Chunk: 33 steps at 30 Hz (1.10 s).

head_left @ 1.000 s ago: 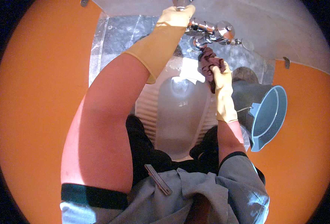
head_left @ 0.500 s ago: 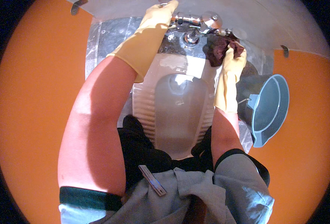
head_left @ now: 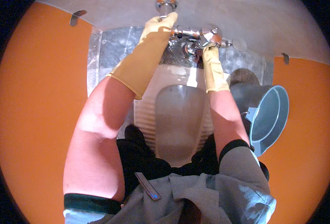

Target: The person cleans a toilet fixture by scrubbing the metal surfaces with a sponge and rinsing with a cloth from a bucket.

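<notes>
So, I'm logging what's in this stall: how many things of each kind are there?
Yellow-gloved hands: 2 (left hand, right hand)
Chrome flush valve: 1
White squat pan: 1
Grey bucket: 1
Orange partitions: 2 (left partition, right partition)
Total: 7

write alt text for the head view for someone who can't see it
Two yellow-gloved hands, left hand and right hand, grip a chrome flush valve above a white squat toilet. A grey bucket stands at right, between orange walls.

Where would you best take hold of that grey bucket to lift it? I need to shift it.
Take the grey bucket by its upper rim, coming from above on the side facing the squat pan. It stands tilted against the orange wall, mouth open; only a handle mount shows.
</notes>
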Motion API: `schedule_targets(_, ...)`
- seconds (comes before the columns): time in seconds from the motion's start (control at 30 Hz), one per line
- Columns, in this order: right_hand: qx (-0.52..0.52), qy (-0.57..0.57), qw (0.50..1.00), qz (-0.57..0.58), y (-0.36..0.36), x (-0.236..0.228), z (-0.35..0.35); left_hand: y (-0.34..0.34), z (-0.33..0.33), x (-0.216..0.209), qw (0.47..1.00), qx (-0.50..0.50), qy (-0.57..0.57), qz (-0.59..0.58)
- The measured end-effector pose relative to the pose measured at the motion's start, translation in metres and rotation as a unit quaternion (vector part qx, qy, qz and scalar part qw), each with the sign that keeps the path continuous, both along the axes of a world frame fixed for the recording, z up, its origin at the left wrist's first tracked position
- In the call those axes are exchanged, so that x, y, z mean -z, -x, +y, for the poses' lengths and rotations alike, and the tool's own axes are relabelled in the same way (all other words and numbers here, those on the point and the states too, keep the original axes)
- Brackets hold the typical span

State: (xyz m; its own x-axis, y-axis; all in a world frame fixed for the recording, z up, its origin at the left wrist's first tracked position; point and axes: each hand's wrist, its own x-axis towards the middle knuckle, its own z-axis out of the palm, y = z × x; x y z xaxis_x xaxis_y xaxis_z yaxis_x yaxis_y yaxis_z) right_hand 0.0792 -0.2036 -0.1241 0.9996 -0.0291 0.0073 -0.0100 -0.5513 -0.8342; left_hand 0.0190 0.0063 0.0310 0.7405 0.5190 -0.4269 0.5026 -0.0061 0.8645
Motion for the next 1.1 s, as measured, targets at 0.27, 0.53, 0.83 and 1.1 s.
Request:
schedule_targets(0.27,-0.081,-0.092,0.993,0.003,0.149,-0.021,0.050,-0.002,0.001,-0.006,0.999,-0.006,0.038,0.038)
schedule_targets(0.53,-0.145,0.043,0.978,-0.147,0.098,-0.056,0.084,-0.002,0.001,-0.002,1.000,0.006,0.017,0.018)
schedule_targets(0.83,-0.190,-0.135,0.944,0.232,0.096,-0.075,0.045,-0.001,0.004,-0.003,0.998,0.022,0.049,0.024)
schedule_targets(1.1,0.098,-0.485,0.829,0.261,0.105,-0.096,-0.021,0.003,0.011,0.010,0.996,0.073,0.036,-0.025)
